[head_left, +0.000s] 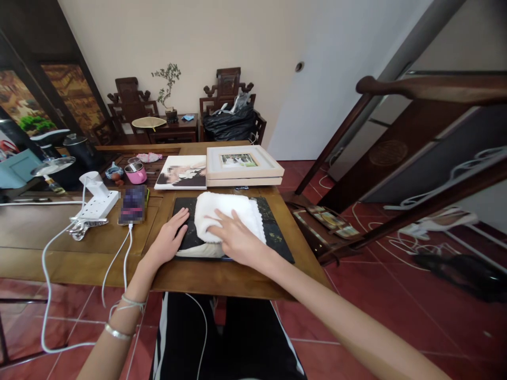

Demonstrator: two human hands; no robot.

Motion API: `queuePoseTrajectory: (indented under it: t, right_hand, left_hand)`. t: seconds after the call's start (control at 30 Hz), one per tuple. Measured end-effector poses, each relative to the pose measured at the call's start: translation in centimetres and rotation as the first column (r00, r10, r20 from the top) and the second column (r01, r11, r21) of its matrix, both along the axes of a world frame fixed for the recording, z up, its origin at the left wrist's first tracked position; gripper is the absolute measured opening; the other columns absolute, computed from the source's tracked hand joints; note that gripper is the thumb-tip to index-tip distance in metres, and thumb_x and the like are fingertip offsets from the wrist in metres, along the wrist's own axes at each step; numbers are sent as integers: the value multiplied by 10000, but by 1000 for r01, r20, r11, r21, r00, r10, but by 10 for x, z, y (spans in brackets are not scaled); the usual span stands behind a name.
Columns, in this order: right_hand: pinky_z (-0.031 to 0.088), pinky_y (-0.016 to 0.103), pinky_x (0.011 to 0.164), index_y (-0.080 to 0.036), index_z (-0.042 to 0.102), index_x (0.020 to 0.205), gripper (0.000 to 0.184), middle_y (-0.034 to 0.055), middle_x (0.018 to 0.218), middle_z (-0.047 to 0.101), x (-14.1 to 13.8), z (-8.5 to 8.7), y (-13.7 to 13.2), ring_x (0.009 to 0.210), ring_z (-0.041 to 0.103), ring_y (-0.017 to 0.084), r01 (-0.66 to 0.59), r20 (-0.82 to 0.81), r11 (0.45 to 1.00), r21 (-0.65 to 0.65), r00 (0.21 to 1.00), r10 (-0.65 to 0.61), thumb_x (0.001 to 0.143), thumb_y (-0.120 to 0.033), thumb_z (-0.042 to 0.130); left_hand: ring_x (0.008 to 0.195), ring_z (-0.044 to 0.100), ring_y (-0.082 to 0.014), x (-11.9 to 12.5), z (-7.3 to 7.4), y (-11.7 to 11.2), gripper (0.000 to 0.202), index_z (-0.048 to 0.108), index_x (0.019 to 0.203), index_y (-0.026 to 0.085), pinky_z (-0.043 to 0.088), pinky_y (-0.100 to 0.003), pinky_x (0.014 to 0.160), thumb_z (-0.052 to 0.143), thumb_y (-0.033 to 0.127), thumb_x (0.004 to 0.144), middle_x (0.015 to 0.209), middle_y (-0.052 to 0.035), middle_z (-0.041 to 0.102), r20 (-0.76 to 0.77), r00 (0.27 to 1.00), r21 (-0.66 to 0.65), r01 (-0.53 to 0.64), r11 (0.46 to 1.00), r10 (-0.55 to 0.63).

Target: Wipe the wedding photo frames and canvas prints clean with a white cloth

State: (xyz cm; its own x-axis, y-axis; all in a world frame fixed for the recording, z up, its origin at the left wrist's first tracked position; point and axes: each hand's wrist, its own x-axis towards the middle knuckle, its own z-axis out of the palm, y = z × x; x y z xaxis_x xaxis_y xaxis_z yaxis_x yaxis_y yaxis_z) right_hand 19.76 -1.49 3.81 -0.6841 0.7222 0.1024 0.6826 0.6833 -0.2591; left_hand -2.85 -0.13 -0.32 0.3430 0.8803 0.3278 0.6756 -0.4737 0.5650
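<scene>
A dark, glossy picture panel (273,232) with a pale area along its lower edge lies flat at the table's near edge. My left hand (170,236) rests on its left side, fingers stretched out and holding nothing. On top of the panel is a folded white cloth (247,214) with a scalloped edge, covering much of the middle. My right hand (237,237) lies over this cloth, its fingers spread and pressing down on it. What the panel shows under the cloth is hidden.
Behind the panel lie a print (178,179) and stacked pale frames (273,171). To the left are a charging phone (132,203), a power strip (99,205), a metal clip (81,227) and a pink mug (135,174). A wooden chair (396,126) stands on the right.
</scene>
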Motion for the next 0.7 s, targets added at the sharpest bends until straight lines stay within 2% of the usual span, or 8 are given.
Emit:
queuePoseTrajectory:
  t: [0.1,0.17,0.33,0.47,0.53,0.6,0.7]
  right_hand:
    - [199,698,1042,-168,539,1257,636,108,1477,396,-13,-3,13,1394,215,368,70,40,997,34,997,-72,679,59,401]
    - [184,718,1031,-169,530,1277,625,116,1497,359,-23,-5,11,1395,190,397,63,83,997,34,994,-65,701,46,420]
    - [133,699,1066,-179,593,1218,535,94,1507,345,-37,-4,-19,1406,157,392,-140,72,989,52,988,136,767,31,397]
    - [155,685,1075,-201,657,1110,487,59,1481,398,-24,-1,-40,1406,182,368,-329,31,944,-1,944,329,739,17,429]
    - [167,661,1087,-203,673,1061,492,47,1466,423,-11,1,-44,1407,201,341,-372,2,928,-30,928,372,703,31,430]
    - [165,621,1111,-207,674,1053,526,38,1457,436,4,2,-45,1412,207,299,-374,-34,927,-37,927,373,671,47,414]
    - [173,586,1126,-195,657,1070,601,49,1458,434,22,2,-40,1415,212,262,-303,-61,952,-30,952,301,619,80,372]
  left_hand:
    - [1374,358,-224,2,2,-1,483,511,1324,116,262,-440,1153,341,381,959,1439,-130,447,20,1000,-15,-13,1000,14]
    - [1379,347,-219,2,3,-3,515,473,1359,125,243,-431,1160,300,414,969,1462,-117,417,55,998,-25,-43,999,45]
    - [1416,260,-208,1,6,-8,613,296,1465,151,180,-402,1178,175,498,975,1531,-78,290,158,982,-14,-102,995,103]
    - [1421,244,-208,1,7,-9,617,308,1460,151,170,-397,1181,185,508,972,1528,-81,299,173,979,24,-115,993,110]
    - [1419,250,-205,2,6,-8,597,327,1451,142,176,-401,1179,209,485,977,1523,-91,309,153,982,18,-114,993,109]
    - [1416,256,-202,2,4,-7,575,347,1440,137,187,-408,1177,237,463,979,1513,-97,326,118,989,9,-86,996,84]
    - [1398,299,-212,2,2,-5,530,420,1400,143,229,-420,1166,299,433,973,1484,-101,379,60,997,-3,-42,999,43]
